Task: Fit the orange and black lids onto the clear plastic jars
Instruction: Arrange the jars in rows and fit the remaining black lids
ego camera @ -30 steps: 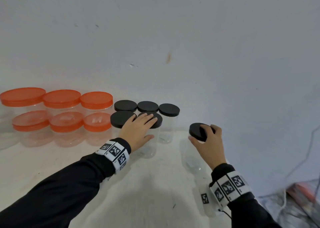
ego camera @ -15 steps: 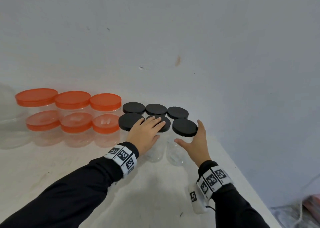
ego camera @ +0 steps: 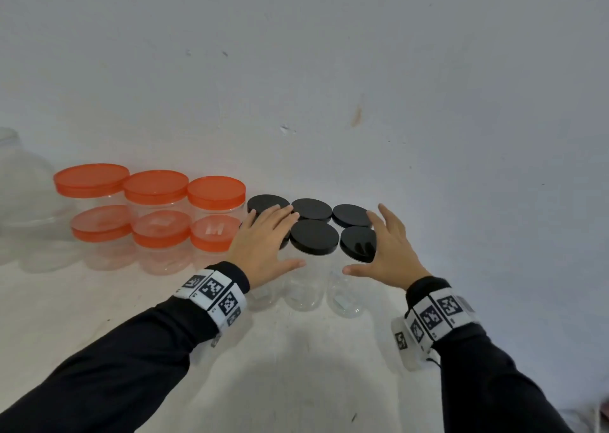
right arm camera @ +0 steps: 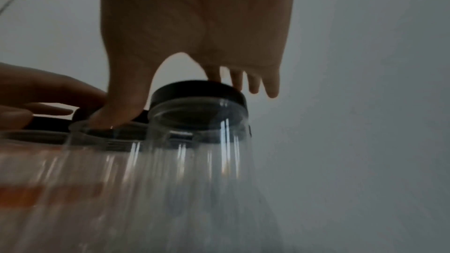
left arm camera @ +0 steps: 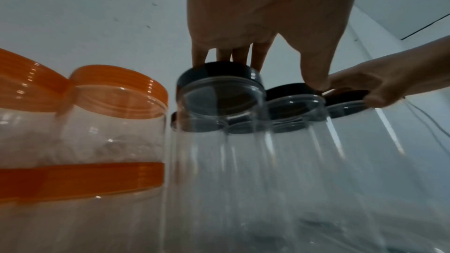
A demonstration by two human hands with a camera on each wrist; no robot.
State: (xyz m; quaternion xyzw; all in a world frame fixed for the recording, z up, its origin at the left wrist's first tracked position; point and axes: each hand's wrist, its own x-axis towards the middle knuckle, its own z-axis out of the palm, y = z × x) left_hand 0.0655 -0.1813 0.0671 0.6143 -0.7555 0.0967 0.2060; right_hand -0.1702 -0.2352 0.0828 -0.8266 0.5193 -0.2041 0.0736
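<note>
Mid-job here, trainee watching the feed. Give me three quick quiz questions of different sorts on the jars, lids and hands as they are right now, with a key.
1. True or false: the right hand grips a loose black lid held up away from the jars.
2. Multiple choice: the left hand rests on A) an orange lid, B) the front left black lid, C) the bare table.
3. Fill in: the orange-lidded jars stand to the ____ of the black-lidded jars in the head view.

Key
1. False: its fingers are straight, beside the front right black lid, which sits on its jar.
2. B
3. left
</note>
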